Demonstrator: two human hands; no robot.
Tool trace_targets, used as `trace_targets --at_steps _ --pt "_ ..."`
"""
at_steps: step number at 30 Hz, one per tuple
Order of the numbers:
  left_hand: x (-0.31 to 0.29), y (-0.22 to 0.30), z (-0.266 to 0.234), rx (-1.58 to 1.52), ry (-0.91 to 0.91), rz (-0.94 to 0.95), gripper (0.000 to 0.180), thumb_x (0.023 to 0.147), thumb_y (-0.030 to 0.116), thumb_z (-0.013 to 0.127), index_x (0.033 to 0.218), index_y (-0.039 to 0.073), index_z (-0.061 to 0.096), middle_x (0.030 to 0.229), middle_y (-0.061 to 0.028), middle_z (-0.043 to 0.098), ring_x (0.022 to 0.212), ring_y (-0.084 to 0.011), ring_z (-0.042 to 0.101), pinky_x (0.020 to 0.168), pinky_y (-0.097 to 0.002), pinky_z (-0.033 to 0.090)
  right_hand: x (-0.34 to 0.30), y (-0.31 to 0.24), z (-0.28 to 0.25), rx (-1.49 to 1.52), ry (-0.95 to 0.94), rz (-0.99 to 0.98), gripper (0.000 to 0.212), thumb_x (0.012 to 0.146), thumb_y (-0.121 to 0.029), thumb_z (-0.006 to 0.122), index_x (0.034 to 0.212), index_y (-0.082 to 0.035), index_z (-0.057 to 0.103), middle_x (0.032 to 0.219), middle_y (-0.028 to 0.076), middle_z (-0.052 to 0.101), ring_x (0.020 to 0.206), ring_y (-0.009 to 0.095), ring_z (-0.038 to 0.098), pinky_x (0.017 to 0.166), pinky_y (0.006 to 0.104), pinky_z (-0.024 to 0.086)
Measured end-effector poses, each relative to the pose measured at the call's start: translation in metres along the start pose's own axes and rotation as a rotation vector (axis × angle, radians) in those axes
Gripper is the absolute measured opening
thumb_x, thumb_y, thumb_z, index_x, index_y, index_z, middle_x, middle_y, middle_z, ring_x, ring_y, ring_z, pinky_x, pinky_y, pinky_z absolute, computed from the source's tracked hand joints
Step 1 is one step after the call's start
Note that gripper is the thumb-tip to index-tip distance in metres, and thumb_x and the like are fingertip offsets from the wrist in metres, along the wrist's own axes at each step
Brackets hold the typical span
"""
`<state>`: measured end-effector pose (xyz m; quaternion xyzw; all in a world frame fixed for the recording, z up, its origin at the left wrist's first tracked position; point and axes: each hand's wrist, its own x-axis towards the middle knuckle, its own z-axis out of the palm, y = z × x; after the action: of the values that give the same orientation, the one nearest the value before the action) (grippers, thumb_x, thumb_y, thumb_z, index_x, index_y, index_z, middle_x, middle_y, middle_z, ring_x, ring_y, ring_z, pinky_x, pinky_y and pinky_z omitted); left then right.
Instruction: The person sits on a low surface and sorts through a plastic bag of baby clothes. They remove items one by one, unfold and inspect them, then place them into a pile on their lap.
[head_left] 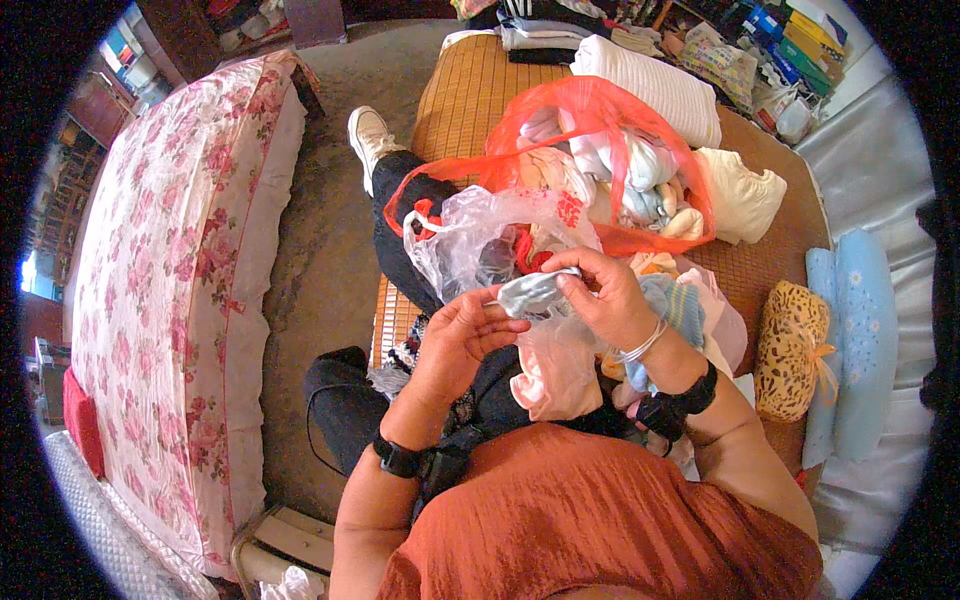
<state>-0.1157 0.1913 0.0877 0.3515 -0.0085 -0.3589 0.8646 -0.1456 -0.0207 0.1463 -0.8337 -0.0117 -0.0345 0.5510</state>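
Note:
A small pale grey-blue piece of cloth [532,293], possibly a baby's sock or mitten, is stretched between my hands above my lap. My right hand [612,300] pinches its right end between thumb and fingers. At the cloth's left end, my left hand [465,332] has thumb and forefinger closed on the edge, the other fingers loosely curled. Just beyond lies a clear plastic bag [455,238] with red print and something red inside. Below the cloth, a peach garment [556,375] rests on my lap. Beside my right wrist lies a blue striped knit [672,308].
Farther off, an open red plastic bag [690,180] holds light baby clothes on the woven mat [450,95]. Right of it are a cream garment [738,195], leopard-print bundle [792,345] and blue pillow [865,340]. A flower-covered bed [185,270] stands left across the floor.

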Motion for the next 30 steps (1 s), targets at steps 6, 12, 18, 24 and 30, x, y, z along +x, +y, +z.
trace_targets --at_steps 6,12,18,24,30 --pt "0.004 0.0 0.0 0.042 0.04 -0.04 0.035 0.094 0.027 0.056 0.115 -0.001 0.057 0.103 -0.0157 0.065 0.093 -0.0321 0.066 0.081 -0.0402 0.054 -0.006 -0.005 0.007 -0.114 -0.009 -0.074 0.022 0.089 -0.002 0.059 0.111 -0.004 0.061 0.092 0.002 0.064 0.081 0.007 0.059 0.072 0.0217 0.048" --pt "0.009 -0.002 -0.002 0.082 0.153 -0.032 0.023 0.09 0.006 0.061 0.112 0.001 0.06 0.095 -0.007 0.067 0.08 -0.0144 0.066 0.068 -0.0239 0.055 -0.004 -0.001 0.008 -0.166 0.045 -0.102 0.021 0.091 -0.002 0.056 0.112 -0.003 0.059 0.089 0.003 0.064 0.077 0.007 0.058 0.069 0.0223 0.048" --pt "0.005 -0.001 -0.022 0.137 0.115 0.043 0.022 0.089 0.004 0.06 0.112 0.005 0.061 0.093 -0.0031 0.067 0.076 -0.0096 0.062 0.064 -0.0215 0.052 0.011 0.015 0.0 -0.178 0.174 -0.139 0.014 0.093 -0.003 0.053 0.106 -0.003 0.058 0.084 0.0 0.062 0.067 0.005 0.053 0.06 0.0213 0.046" --pt "-0.002 0.005 -0.021 0.174 0.012 0.062 0.035 0.088 -0.001 0.059 0.123 0.002 0.057 0.103 -0.0062 0.065 0.085 -0.0117 0.061 0.076 -0.0245 0.051 0.017 0.021 -0.003 0.21 0.17 0.007 0.009 0.092 -0.003 0.054 0.1 -0.005 0.057 0.085 0.001 0.06 0.072 0.007 0.057 0.063 0.0235 0.05" --pt "-0.003 0.006 -0.01 0.11 -0.027 0.123 0.042 0.086 0.001 0.061 0.127 -0.002 0.053 0.114 -0.0112 0.063 0.098 -0.0195 0.063 0.087 -0.0316 0.05 0.011 0.011 0.013 0.013 0.014 -0.024 0.009 0.086 -0.007 0.062 0.095 -0.005 0.063 0.087 0.006 0.062 0.075 0.014 0.062 0.067 0.0269 0.053"
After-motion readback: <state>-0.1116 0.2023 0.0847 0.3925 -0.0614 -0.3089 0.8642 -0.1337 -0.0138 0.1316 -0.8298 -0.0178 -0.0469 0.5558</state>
